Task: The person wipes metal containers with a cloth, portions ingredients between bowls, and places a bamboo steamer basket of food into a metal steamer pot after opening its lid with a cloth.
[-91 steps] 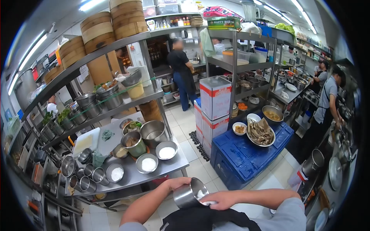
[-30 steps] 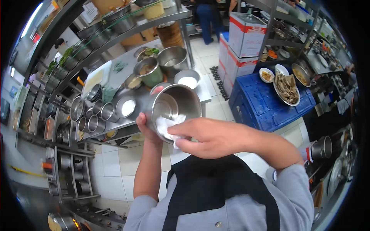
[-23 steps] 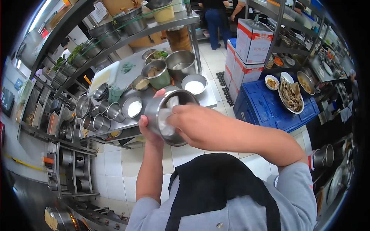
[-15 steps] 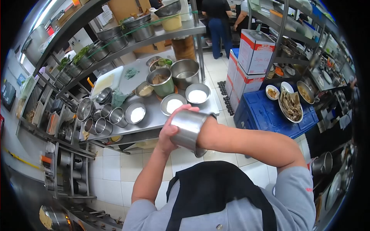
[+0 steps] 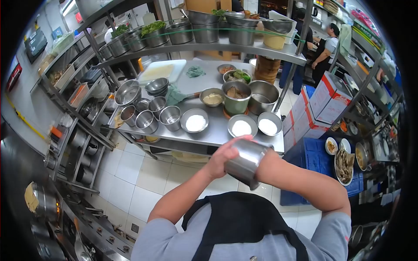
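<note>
My left hand (image 5: pixel 224 157) is wrapped round the outside of a shiny steel pot (image 5: pixel 246 162), held tilted on its side in front of my chest. My right forearm (image 5: pixel 300 172) runs into the pot's mouth, so my right hand is hidden inside it. Just beyond the pot, on the steel table (image 5: pixel 209 138), stand three metal bowls of white powder or grains: a left bowl (image 5: pixel 194 121), a middle bowl (image 5: pixel 242 126) and a right bowl (image 5: pixel 269 124). Both hands are off the table, near its front edge.
Several steel cups (image 5: pixel 170 117), a green pot (image 5: pixel 236 96) and a large pot (image 5: pixel 263 95) crowd the table. Above it runs a shelf (image 5: pixel 209 46) of containers. A blue chest (image 5: pixel 307 156) and stacked boxes (image 5: pixel 328 102) stand right. A stove (image 5: pixel 100 230) is at left; two people stand behind.
My view has swung left, so the table and shelf sit further right in the picture. The pot is still in my left hand, with my right arm still inside it.
</note>
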### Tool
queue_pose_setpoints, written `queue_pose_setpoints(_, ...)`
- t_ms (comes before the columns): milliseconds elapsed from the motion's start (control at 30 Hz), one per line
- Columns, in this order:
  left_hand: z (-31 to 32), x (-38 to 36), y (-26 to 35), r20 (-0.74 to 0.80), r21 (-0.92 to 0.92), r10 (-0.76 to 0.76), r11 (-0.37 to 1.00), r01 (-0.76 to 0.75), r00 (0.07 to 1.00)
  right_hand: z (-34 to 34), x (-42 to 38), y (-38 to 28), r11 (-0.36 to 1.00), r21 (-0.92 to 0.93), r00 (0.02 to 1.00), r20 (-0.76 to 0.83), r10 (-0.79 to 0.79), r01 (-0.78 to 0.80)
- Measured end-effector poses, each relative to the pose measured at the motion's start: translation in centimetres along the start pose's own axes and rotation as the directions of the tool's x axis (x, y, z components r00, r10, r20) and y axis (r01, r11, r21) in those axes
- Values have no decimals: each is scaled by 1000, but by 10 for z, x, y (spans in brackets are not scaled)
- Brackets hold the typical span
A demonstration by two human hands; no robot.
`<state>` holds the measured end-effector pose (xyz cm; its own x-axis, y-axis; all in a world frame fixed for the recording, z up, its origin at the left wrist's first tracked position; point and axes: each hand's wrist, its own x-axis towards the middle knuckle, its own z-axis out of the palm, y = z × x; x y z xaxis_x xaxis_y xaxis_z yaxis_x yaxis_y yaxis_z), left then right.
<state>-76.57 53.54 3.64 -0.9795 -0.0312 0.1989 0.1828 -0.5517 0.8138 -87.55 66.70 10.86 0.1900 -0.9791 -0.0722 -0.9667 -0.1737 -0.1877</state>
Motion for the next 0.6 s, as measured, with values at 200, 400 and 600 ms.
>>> queue_pose_setpoints(200, -44, -32, 31, -171, -205, 91, 971, -126, 981, 21, 78, -19, 991, 96, 974, -195, 114, -96)
queue_pose_setpoints(400, -95, -50, 71, -172, 90, 227, 973, -215, 958, -22, 123, -27, 985, -101, 979, 141, 150, -137)
queue_pose_setpoints(600, -128, -59, 118, -435, 23, 352, 925, -380, 829, -72, 157, -9, 957, -288, 987, -159, -4, -43)
